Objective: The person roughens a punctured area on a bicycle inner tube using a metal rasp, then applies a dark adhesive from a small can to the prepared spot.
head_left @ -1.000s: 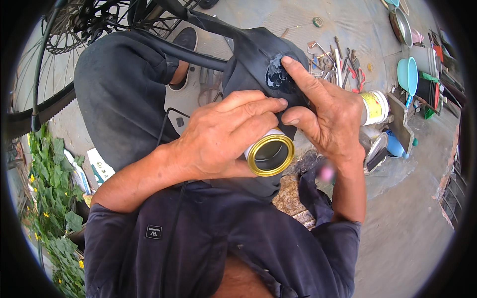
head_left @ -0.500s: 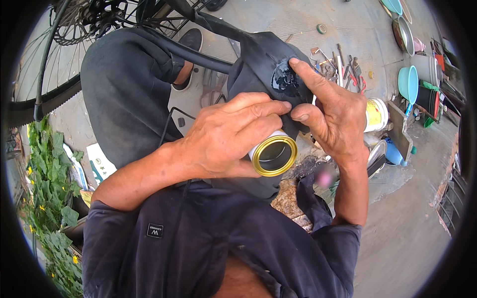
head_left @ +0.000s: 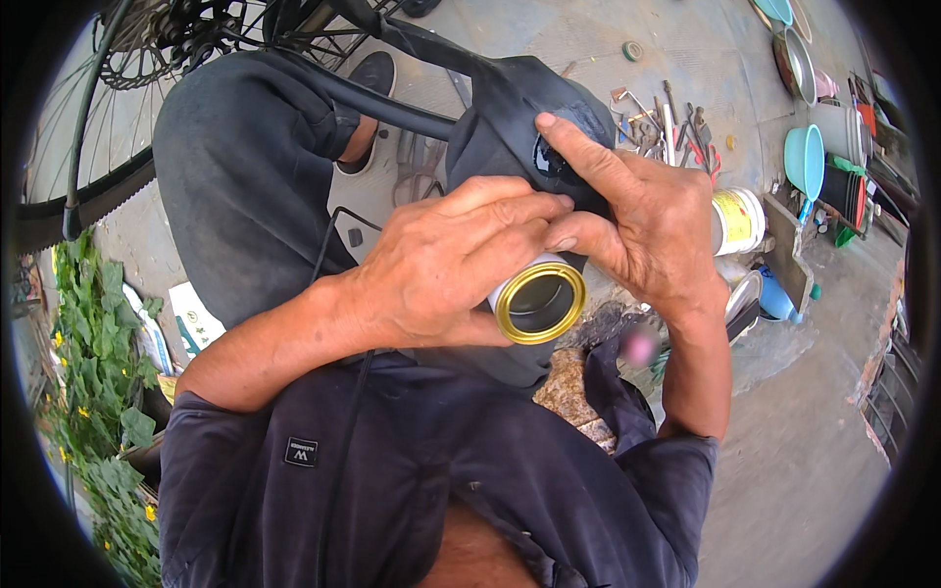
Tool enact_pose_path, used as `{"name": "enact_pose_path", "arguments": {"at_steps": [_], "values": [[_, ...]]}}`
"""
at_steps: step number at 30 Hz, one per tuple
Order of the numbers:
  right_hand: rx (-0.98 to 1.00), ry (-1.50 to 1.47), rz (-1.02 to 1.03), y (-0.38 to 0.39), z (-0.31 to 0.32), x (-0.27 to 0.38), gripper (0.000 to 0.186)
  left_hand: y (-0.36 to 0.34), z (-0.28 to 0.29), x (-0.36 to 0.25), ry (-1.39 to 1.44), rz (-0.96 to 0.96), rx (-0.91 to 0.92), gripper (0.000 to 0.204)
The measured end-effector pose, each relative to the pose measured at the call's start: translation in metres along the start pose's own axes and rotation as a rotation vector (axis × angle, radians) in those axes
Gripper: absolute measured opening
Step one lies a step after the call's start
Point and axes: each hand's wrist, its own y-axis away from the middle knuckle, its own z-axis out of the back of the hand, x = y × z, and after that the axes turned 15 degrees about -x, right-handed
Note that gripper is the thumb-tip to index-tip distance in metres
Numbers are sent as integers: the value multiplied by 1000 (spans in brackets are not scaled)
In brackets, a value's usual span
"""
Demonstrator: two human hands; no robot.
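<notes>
My left hand (head_left: 446, 260) is wrapped round a small metal can (head_left: 541, 339) with a gold rim, its open mouth tilted toward me. Across my right knee lies a flattened black rubber inner tube (head_left: 505, 93). A wet, shiny dark patch (head_left: 555, 169) shows on it. My right hand (head_left: 652, 220) holds nothing: its index finger is stretched out over the tube, the tip by the patch's upper edge and the finger covering part of it. The right thumb points at my left fingertips, close to them above the can; whether they touch is hard to tell.
A bicycle wheel (head_left: 86, 201) stands at the left. Several hand tools (head_left: 698, 127) lie on the ground beyond my right hand, near a white tub (head_left: 737, 221). Turquoise basins (head_left: 804, 162) are at the far right; leafy plants (head_left: 93, 343) grow on the left.
My right index fingertip has moved left across the wet patch, covering more of it, and the right thumb has shifted left toward my left fingers. The left hand and can have hardly moved.
</notes>
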Motion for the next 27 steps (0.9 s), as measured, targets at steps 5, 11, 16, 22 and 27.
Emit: {"name": "enact_pose_path", "arguments": {"at_steps": [5,11,16,22,27], "values": [[56,-6,64,5,13,-2,64,3,-2,1,2,-3,-18,59],[-28,26,-13,8,5,-11,68,1,-2,1,2,-11,-18,56],[-32,-69,-151,34,5,-12,77,1,-1,2,16,-13,-21,57],[-12,-64,-79,35,8,-3,76,3,-3,3,14,-14,-22,57],[-9,-41,-80,37,12,-12,73,4,-1,2,5,-15,-28,58]]}}
